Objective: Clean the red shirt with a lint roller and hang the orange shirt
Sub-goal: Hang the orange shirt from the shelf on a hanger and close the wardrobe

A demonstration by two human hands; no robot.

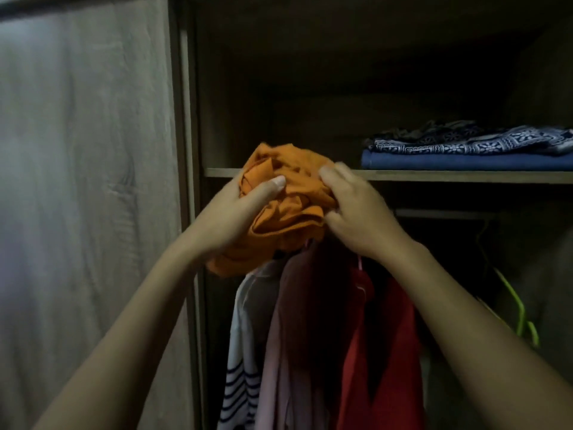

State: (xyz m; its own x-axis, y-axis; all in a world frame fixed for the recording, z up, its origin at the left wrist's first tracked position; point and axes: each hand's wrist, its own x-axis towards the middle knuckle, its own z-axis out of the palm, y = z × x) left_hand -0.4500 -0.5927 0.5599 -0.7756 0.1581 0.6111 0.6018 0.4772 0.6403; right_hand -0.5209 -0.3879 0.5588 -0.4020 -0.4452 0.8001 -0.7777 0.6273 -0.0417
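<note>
The orange shirt (288, 200) is bunched into a crumpled bundle, held up in front of the wardrobe shelf edge. My left hand (235, 209) grips its left side with the thumb pressed on top. My right hand (356, 209) clasps its right side. Below my hands the red shirt (381, 352) hangs on a pink hanger among other clothes. No lint roller is in view.
The open wardrobe has a shelf (449, 176) bearing folded blue patterned cloth (471, 147). A striped white garment (242, 367) and a maroon one (310, 321) hang left of the red shirt. A bare green hanger (514, 305) hangs at right. A pale wardrobe door (86, 181) stands at left.
</note>
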